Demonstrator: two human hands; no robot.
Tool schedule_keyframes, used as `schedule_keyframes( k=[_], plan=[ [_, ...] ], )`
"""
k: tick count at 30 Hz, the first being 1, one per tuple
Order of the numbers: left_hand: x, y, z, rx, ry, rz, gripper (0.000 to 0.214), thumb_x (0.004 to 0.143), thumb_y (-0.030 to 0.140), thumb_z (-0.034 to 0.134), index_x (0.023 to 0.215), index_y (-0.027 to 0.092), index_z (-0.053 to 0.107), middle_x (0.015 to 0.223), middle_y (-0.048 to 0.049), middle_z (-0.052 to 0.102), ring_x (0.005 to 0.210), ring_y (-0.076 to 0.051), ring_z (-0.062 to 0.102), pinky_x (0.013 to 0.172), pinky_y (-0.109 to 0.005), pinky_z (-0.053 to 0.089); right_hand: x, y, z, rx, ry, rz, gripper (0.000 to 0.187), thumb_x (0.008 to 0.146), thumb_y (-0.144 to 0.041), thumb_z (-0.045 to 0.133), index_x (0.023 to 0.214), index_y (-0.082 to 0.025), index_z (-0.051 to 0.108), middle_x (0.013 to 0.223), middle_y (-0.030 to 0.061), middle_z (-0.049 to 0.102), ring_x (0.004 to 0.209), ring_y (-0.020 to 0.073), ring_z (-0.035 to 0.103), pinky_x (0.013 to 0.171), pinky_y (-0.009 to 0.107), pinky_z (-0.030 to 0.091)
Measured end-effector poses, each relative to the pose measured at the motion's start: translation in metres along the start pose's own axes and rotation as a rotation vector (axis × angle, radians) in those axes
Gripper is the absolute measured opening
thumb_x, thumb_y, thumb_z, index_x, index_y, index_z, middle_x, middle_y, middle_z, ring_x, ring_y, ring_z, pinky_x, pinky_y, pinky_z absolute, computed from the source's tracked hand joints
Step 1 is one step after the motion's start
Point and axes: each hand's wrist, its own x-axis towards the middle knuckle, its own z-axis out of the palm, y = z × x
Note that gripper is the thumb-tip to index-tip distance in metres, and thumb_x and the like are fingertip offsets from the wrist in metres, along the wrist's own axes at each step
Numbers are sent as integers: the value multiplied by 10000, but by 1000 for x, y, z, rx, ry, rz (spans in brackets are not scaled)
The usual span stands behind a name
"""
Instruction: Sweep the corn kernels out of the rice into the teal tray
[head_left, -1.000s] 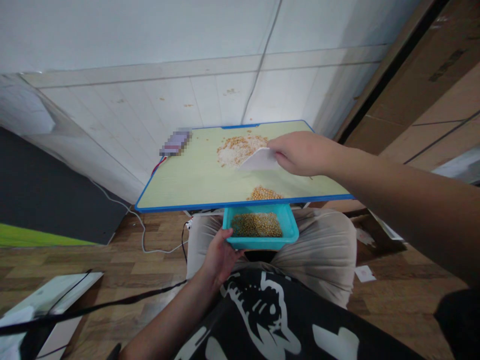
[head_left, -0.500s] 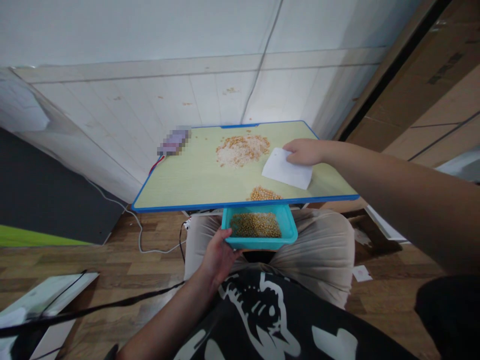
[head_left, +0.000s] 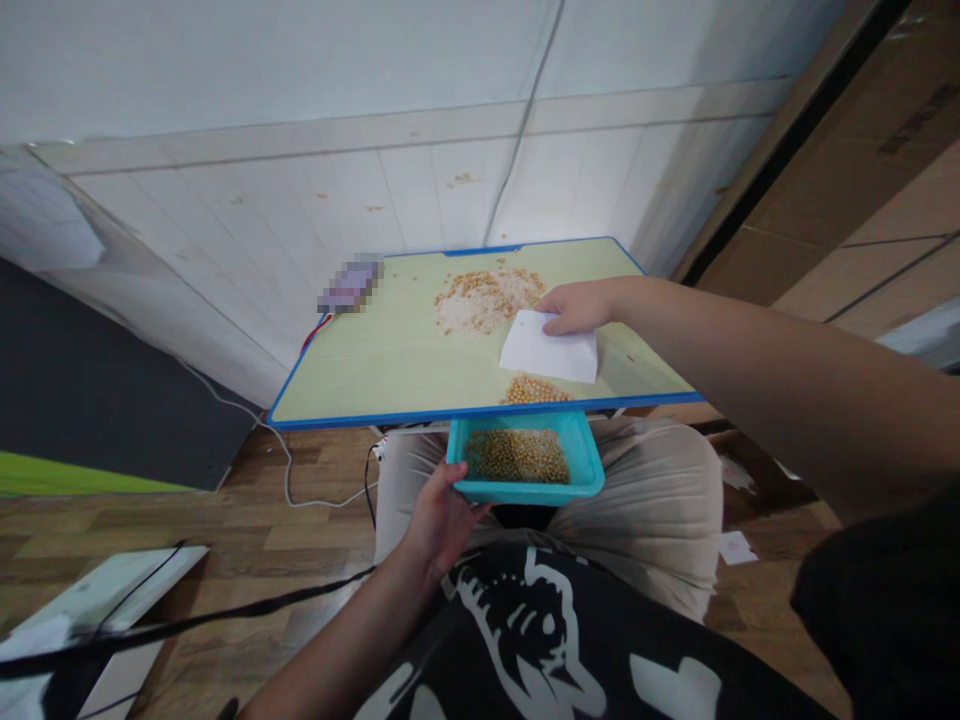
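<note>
My right hand (head_left: 577, 303) grips a white sheet, card or thin scraper (head_left: 551, 350), holding it by its upper edge over the table. Just below the sheet, a small heap of yellow soybean-like grains (head_left: 536, 389) lies at the front edge. Further back is a larger pile of white rice-like grains mixed with yellow ones (head_left: 487, 300). My left hand (head_left: 444, 510) is closed on the left corner of a turquoise plastic tray (head_left: 585, 470), thumb on the rim. The tray sits under the table edge above my lap, with yellow grains (head_left: 517, 455) inside.
The small table (head_left: 360, 370) has a blue rim and stands against the white wall (head_left: 300, 210). A blurred-out object (head_left: 351, 285) lies at its back left corner. Cardboard boxes (head_left: 847, 200) stand to the right. A white cable (head_left: 289, 470) runs across the floor at left.
My right hand has moved the white sheet leftward and slightly nearer the front heap. My left hand still holds the tray in the same place under the edge.
</note>
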Motion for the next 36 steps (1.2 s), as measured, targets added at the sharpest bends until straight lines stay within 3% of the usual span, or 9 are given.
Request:
schedule_keyframes(
  k=[4,8,22,36],
  plan=[
    [-1,1,3,3,-27,3,641,742,266,805,1372,268,688,1094,-58,824,980,-257,756,821,-369,600,3,-7,2,-22,-14,-20,351,945,-244,585,1198,-192,822,1029,91,851,916,279,765,783,398,602],
    [0,-1,3,8,-14,15,634,752,273,806,1375,277,692,1099,-54,829,996,-259,759,819,-360,591,7,-10,4,-55,-30,-33,342,944,-247,584,1184,-166,814,985,82,842,909,253,767,756,352,598],
    [-1,-4,10,-19,37,36,521,712,243,801,1228,256,731,1050,-47,816,919,-233,736,741,-332,583,10,-22,7,165,-140,59,341,936,-205,633,1234,-144,788,1053,84,849,908,238,791,808,348,611],
    [0,-4,11,6,59,32,350,705,272,786,1052,235,756,1086,-55,808,952,-232,721,753,-333,576,15,-24,8,300,-220,37,316,892,-241,673,1178,-160,780,976,72,832,955,273,783,830,378,609]
  ],
)
